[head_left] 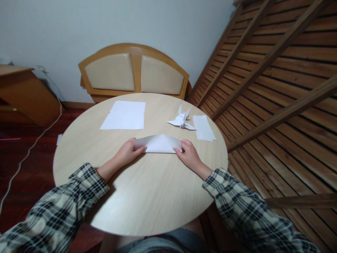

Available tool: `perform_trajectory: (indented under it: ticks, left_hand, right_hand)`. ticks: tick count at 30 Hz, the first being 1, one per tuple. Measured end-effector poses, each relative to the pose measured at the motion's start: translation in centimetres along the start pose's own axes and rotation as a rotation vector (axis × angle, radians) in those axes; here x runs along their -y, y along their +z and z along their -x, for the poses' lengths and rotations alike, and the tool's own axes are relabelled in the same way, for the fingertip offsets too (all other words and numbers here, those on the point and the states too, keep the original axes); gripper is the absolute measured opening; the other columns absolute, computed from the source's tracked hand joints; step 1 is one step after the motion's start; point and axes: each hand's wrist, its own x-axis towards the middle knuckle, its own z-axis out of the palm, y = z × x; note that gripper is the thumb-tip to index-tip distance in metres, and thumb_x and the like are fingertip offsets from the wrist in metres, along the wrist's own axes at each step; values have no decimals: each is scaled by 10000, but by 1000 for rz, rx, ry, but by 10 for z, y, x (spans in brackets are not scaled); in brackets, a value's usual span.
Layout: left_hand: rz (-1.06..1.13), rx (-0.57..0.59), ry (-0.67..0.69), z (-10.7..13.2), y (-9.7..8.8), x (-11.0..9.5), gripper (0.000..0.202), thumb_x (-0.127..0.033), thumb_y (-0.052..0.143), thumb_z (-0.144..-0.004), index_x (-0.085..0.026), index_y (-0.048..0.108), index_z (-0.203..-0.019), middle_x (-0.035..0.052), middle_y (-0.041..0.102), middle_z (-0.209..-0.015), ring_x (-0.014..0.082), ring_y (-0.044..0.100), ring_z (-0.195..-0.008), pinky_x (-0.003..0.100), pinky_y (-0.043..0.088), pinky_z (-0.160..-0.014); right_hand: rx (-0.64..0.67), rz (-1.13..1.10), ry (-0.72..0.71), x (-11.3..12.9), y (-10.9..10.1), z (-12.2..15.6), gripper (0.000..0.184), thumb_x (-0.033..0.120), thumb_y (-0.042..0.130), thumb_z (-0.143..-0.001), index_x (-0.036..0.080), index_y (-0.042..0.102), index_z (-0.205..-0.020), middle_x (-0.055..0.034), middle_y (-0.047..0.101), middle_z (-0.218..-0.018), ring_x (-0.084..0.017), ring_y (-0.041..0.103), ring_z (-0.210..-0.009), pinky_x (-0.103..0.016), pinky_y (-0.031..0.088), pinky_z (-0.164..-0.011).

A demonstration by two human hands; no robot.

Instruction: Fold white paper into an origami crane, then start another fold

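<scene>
A folded sheet of white paper point(159, 144) is held between my two hands over the round table, its straight edge toward me and its far edge rising to a low peak. My left hand point(129, 151) pinches the left end, thumb on the near side. At the right end, my right hand point(189, 154) grips the paper the same way. The fingers behind the sheet are partly hidden. Beyond my right hand stands a white origami crane point(181, 118) with pointed wings.
White paper sheets point(125, 115) lie at the table's far left, and narrow paper strips point(203, 128) near its right edge. The round wooden table point(147, 193) stands before a padded headboard point(135, 70). A slatted wooden panel point(276, 88) rises on the right; a cable point(34, 144) trails along the left.
</scene>
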Motion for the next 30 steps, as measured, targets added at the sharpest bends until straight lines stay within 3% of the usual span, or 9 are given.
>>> perform_trajectory:
  ticks: [4, 8, 14, 25, 28, 30]
  left_hand:
    - [-39, 28, -27, -4, 2, -5, 277, -429, 568, -853, -178, 603, -741, 30, 598, -669, 159, 499, -573, 297, 356, -519]
    - [-107, -18, -64, -6, 4, -11, 276, -423, 582, -834, -193, 584, -682, 22, 579, -614, 159, 479, -541, 308, 336, -521]
    - [-193, -46, -125, -7, 1, -21, 280, -412, 610, -809, -202, 512, -653, 21, 565, -625, 159, 469, -553, 301, 302, -523]
    - [-300, -186, 85, -5, 12, -7, 310, -388, 609, -835, -217, 453, -629, 17, 539, -606, 143, 440, -519, 293, 319, -501]
    - [-352, -176, 79, -4, 15, -5, 217, -377, 603, -851, -197, 532, -754, 32, 565, -665, 161, 488, -566, 306, 395, -539]
    - [-365, -203, 72, -4, 15, -7, 262, -344, 616, -849, -149, 572, -1019, 84, 613, -822, 209, 560, -686, 350, 469, -619]
  right_hand:
    - [5, 65, 16, 3, 0, 0, 237, 307, 578, -880, 190, 528, -680, -48, 559, -722, -217, 512, -762, -335, 390, -710]
    - [42, 63, 98, 2, 1, -1, 253, 318, 591, -865, 195, 508, -659, -32, 536, -689, -208, 498, -741, -310, 363, -676]
    - [29, 163, 180, 5, 6, -3, 290, 367, 578, -881, 201, 498, -657, -38, 553, -691, -218, 507, -772, -318, 351, -704]
    - [67, 327, 77, 8, 9, 0, 177, 284, 499, -927, 203, 553, -779, -97, 639, -820, -267, 507, -854, -368, 375, -745]
    - [74, 341, 68, 9, 9, 0, 162, 282, 509, -920, 203, 560, -788, -97, 640, -818, -269, 508, -854, -371, 379, -743]
    - [91, 351, 76, 10, 9, -1, 140, 272, 520, -913, 202, 567, -801, -98, 643, -827, -272, 514, -872, -372, 381, -747]
